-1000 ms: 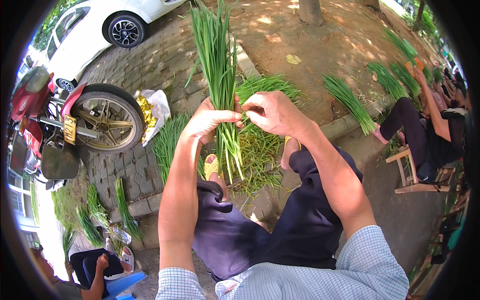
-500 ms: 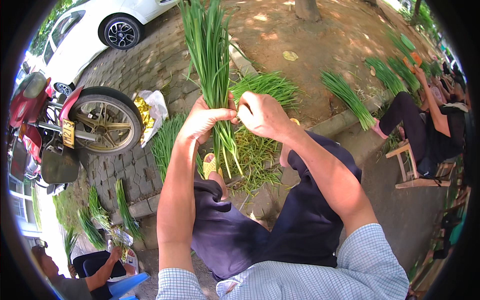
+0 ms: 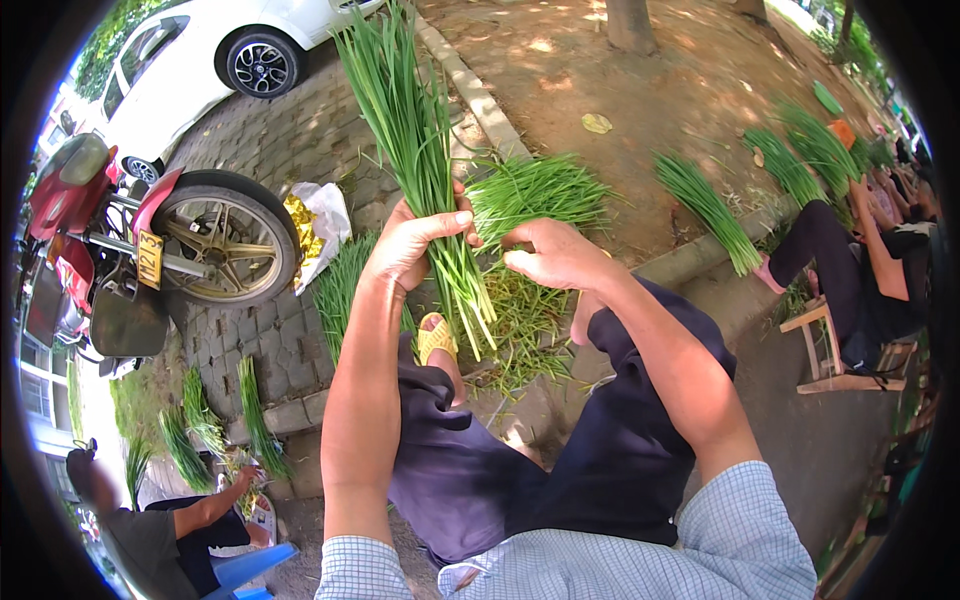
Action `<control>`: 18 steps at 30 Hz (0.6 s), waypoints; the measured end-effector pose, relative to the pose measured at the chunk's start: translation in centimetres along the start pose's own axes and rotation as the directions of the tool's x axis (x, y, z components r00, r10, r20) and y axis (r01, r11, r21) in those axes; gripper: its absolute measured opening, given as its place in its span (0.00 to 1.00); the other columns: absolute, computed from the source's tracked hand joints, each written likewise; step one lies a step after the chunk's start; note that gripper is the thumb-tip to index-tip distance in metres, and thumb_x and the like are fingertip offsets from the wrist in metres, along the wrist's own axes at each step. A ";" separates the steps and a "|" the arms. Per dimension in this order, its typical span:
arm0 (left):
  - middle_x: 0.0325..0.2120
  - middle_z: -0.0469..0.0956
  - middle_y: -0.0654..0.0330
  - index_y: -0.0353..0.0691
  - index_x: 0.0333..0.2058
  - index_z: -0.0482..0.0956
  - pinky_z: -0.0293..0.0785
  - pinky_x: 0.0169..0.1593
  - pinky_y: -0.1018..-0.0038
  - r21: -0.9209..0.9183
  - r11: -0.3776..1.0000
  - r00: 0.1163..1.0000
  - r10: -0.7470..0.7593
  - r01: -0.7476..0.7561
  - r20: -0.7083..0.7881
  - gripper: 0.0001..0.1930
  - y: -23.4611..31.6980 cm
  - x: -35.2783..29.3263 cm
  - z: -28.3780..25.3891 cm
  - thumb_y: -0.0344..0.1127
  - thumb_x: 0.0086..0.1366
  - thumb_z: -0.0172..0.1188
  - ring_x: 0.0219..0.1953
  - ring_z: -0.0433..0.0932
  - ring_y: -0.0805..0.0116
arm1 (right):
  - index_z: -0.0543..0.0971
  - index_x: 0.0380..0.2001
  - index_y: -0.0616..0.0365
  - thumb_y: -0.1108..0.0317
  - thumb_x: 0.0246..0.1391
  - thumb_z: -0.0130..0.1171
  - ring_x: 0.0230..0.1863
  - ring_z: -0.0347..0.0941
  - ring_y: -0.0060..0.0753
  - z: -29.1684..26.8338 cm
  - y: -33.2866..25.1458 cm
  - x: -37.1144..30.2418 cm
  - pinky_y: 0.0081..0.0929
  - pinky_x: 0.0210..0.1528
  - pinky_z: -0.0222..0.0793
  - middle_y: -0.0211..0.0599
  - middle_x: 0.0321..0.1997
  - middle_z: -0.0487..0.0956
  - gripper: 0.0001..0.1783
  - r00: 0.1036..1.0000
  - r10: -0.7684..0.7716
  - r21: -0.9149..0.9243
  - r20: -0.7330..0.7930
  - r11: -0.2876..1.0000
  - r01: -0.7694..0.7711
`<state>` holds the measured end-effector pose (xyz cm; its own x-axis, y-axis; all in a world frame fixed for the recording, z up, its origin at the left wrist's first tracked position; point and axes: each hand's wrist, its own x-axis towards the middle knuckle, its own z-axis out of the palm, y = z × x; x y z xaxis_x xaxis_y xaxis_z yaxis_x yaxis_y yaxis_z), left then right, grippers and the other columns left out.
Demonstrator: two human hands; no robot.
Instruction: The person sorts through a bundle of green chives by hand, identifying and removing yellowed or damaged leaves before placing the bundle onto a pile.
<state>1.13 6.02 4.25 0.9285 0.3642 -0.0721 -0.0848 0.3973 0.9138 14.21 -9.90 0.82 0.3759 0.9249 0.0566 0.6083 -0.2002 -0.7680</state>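
Observation:
My left hand [image 3: 408, 246] is closed round the lower part of a bunch of green chives [image 3: 410, 130], its thumb lying across the stalks. Long leaves fan up and away from me, while the pale stalk ends point down toward my feet. Just right of the bunch, my right hand [image 3: 560, 254] hovers with bent fingers. A small gap shows between its thumb and forefinger, and I see nothing in it. Below my hands, loose chive trimmings [image 3: 525, 335] cover the ground, and a pile of chives [image 3: 540, 195] lies beyond.
More chives [image 3: 345, 290] lie left of my forearm, by a motorcycle wheel [image 3: 225, 240] and a plastic bag [image 3: 325, 225]. A white car [image 3: 200, 50] is farther off. Several bundles [image 3: 705, 210] line the right kerb beside a seated person [image 3: 880, 240]. Another person [image 3: 150, 530] sits lower left.
My right hand has drawn away from the stalks, down and to the right, its fingers loosening. The bunch in my left hand now leans more to the left.

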 end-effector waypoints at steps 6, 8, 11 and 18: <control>0.27 0.74 0.61 0.41 0.42 0.69 0.76 0.38 0.63 -0.136 0.990 0.997 0.014 -0.024 -0.076 0.19 -0.1 0.1 0.2 0.28 0.53 0.66 0.29 0.76 0.64 | 0.70 0.52 0.64 0.59 0.52 0.62 0.46 0.69 0.23 0.5 -4.6 -0.8 0.22 0.53 0.63 0.34 0.45 0.76 0.28 0.913 0.017 0.550 0.407 0.794 -0.259; 0.25 0.75 0.59 0.43 0.41 0.71 0.77 0.32 0.65 -0.235 0.970 0.996 0.036 -0.054 -0.079 0.16 -0.5 0.6 1.1 0.27 0.54 0.64 0.27 0.78 0.62 | 0.70 0.51 0.63 0.60 0.50 0.64 0.45 0.70 0.22 2.2 -4.2 -1.2 0.22 0.50 0.65 0.33 0.43 0.76 0.28 0.974 -0.068 0.646 0.216 0.758 -0.090; 0.25 0.75 0.59 0.42 0.42 0.71 0.77 0.34 0.63 -0.300 0.951 0.995 0.056 -0.078 -0.083 0.16 -1.0 1.1 0.9 0.29 0.55 0.64 0.28 0.78 0.62 | 0.73 0.39 0.60 0.65 0.50 0.63 0.28 0.73 0.24 3.7 -3.5 -1.0 0.22 0.32 0.70 0.32 0.30 0.76 0.16 0.966 0.028 0.792 0.256 0.567 -0.226; 0.29 0.77 0.56 0.41 0.45 0.70 0.77 0.43 0.58 -0.398 0.916 0.999 0.048 -0.053 -0.024 0.18 -1.1 1.2 0.5 0.36 0.57 0.63 0.33 0.79 0.58 | 0.72 0.29 0.57 0.66 0.53 0.60 0.16 0.67 0.21 3.9 -3.9 -0.9 0.19 0.17 0.65 0.30 0.20 0.71 0.09 0.945 0.063 0.821 0.322 0.477 -0.312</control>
<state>2.51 5.63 3.32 0.9146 0.4026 -0.0375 -0.2711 0.6793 0.6820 8.72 -8.68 1.27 0.1680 0.9652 -0.2005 -0.4013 -0.1188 -0.9082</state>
